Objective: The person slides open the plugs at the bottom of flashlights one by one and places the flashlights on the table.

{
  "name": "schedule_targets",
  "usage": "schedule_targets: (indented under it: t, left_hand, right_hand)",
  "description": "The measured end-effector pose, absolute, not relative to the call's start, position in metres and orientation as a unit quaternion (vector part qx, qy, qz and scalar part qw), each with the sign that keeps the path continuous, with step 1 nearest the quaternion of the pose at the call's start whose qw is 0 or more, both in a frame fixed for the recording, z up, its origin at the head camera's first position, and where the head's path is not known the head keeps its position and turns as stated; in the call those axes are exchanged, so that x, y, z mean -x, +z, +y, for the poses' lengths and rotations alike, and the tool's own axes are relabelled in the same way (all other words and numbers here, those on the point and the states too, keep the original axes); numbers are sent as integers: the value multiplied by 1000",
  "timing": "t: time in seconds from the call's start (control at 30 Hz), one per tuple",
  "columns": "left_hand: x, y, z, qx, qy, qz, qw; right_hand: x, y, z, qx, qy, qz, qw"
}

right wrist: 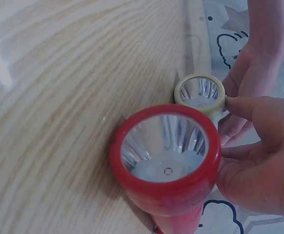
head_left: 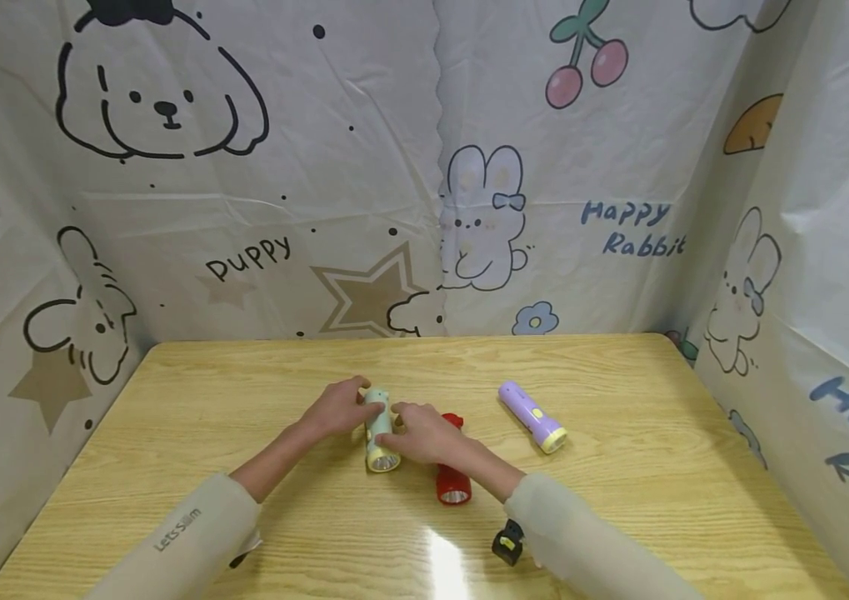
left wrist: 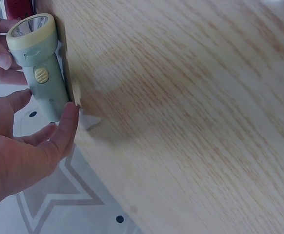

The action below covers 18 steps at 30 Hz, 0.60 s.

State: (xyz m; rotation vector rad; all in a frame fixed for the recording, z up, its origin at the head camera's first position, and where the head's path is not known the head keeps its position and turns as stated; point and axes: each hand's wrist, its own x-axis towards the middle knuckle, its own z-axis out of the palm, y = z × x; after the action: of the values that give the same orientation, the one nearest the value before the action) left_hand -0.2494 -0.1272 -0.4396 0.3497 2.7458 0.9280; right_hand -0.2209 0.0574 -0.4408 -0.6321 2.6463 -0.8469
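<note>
A pale green flashlight (head_left: 378,425) with a cream-yellow head lies on the table, its lens toward the near side. My left hand (head_left: 334,408) holds it near the tail, thumb on one side and fingers on the other, as the left wrist view shows. From the other side my right hand (head_left: 424,432) touches it near the head with thumb and fingertips. Under my right hand lies a red flashlight (right wrist: 166,195), partly covered by the hand in the head view. The right wrist view shows the red lens (right wrist: 164,148) up close, in front of the green flashlight's head (right wrist: 200,92).
To the right lies a purple flashlight (head_left: 531,415) with a yellow rim. A small black object with a yellow mark (head_left: 508,542) is partly hidden by the right sleeve. Printed cloth (head_left: 364,167) hangs behind and beside the wooden table (head_left: 214,383).
</note>
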Motion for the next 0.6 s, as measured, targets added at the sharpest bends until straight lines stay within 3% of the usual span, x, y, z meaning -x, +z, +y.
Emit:
schedule_targets:
  t: [0.6]
  left_hand:
    - [251,-442,-127,-122,338,926,113]
  right_hand:
    - [225,-439,53,218,-329,902,174]
